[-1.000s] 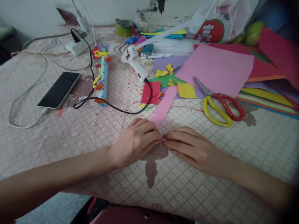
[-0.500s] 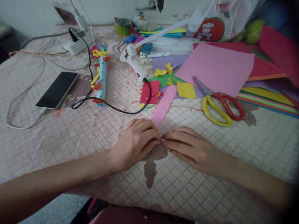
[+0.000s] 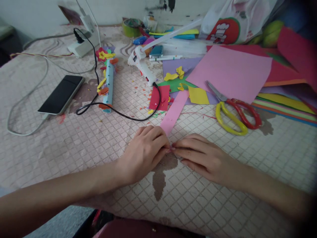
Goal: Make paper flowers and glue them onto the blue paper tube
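Observation:
A pink paper strip [image 3: 174,112] slants over the tablecloth, its near end under the fingers. My left hand [image 3: 146,152] has its fingers closed on that near end. Its fingertips meet those of my right hand [image 3: 203,157], whose fingers are pressed together at the same spot. The bit of paper between the fingertips is mostly hidden. Beyond the hands lie a red paper piece [image 3: 160,98] and a yellow square [image 3: 198,95]. Scissors [image 3: 231,110] with yellow and red handles rest to the right, blades pointing away.
A glue gun [image 3: 143,67] with a black cord stands behind the strip. On the left are a phone [image 3: 61,95], a power strip [image 3: 85,43] and a blue paper tube [image 3: 108,82] with paper flowers. Coloured sheets [image 3: 230,71] and a plastic bag [image 3: 237,23] fill the back right.

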{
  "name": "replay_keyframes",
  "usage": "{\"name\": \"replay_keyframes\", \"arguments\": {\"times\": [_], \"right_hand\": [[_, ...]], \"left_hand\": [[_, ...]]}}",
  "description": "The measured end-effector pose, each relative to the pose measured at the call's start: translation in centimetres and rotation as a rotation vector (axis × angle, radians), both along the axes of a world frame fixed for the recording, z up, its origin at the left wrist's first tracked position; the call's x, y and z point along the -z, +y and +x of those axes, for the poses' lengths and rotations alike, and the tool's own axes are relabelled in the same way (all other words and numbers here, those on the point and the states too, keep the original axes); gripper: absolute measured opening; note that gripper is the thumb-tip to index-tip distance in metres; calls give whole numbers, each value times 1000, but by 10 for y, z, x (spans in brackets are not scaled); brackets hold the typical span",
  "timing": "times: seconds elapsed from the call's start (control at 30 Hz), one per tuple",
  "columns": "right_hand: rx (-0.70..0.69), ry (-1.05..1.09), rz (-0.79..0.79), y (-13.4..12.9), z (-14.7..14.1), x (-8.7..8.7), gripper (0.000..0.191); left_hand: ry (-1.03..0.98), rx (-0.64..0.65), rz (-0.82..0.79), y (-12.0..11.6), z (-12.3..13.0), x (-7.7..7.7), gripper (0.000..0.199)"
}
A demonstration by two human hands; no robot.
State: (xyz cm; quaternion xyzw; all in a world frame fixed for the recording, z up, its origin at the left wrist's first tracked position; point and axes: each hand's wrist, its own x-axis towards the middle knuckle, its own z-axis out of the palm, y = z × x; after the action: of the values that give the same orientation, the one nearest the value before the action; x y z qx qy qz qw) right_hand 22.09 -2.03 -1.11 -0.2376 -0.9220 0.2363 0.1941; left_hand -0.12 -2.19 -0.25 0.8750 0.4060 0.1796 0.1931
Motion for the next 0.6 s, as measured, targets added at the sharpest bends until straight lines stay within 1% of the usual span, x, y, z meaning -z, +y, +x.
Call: {"name": "replay_keyframes", "arguments": {"times": [0.1, 0.2, 0.27, 0.43, 0.6], "right_hand": [[42, 24, -43, -4, -3, -2, 28], [166, 76, -111, -5, -9, -5, 22], [217, 83, -159, -3, -14, -8, 17], [235, 24, -219, 8, -25, -12, 11], [210, -42, -224, 14, -31, -11, 8]], "left_hand": [[0, 50, 1, 4, -3, 0, 18], [-9, 115, -1, 8, -8, -1, 20], [-22, 132, -3, 10, -10, 0, 20], [-35, 137, -16, 9, -12, 2, 20], [-33, 170, 9, 11, -15, 3, 21]]}}
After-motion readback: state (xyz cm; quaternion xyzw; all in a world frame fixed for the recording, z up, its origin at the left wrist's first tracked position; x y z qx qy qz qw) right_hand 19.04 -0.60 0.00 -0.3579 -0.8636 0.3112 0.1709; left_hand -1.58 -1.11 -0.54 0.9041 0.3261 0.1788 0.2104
